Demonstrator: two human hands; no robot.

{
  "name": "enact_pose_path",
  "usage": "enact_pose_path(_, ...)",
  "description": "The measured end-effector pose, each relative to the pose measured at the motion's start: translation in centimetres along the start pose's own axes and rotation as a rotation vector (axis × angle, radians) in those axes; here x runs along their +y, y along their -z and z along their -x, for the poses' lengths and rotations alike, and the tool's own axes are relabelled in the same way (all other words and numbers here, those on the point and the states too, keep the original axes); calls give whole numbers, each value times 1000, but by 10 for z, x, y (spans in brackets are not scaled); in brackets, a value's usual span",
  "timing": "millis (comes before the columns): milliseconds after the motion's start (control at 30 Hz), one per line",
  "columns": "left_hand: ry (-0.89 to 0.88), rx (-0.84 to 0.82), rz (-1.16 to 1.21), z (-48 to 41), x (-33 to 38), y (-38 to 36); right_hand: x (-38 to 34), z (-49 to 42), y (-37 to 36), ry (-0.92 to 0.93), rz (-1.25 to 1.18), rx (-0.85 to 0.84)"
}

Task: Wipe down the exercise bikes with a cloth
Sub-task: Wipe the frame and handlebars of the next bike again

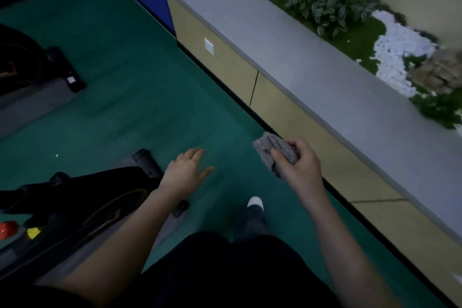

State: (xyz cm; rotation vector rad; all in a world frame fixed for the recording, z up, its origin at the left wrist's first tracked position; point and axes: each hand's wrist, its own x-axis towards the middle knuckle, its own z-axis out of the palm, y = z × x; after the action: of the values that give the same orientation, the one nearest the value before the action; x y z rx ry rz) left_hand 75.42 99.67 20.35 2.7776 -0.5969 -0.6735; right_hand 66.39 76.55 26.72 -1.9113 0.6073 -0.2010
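I see green floor (140, 97) across most of view, grey-topped planter ledge (287, 52) along right. Black exercise bike (82, 197) at lower left, second bike (30, 62) further off at left edge. My left hand (186, 170) spread, fingers relaxed, holding nothing, above floor just beside exercise bike. My right hand (297, 165) grips crumpled grey cloth (272, 147) in air, between exercise bike and planter ledge, touching neither

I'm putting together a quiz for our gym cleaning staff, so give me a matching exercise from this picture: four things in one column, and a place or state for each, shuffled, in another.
Column one:
1 cloth
2 left hand
3 nearest exercise bike
4 pebbles

Column two:
A white, beside leafy plants
B black, at lower left
C gripped by the right hand
D open, holding nothing

Pairs: 1-C, 2-D, 3-B, 4-A
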Motion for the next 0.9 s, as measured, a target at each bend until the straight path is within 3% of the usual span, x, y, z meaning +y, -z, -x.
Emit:
enact_pose_path(400,185,52,67,-74,57,8,15,-141,68,-79,-87,-71)
enact_pose_path(900,356,118,138,-200,-40,77,-68,-296,-60,11,31,-301)
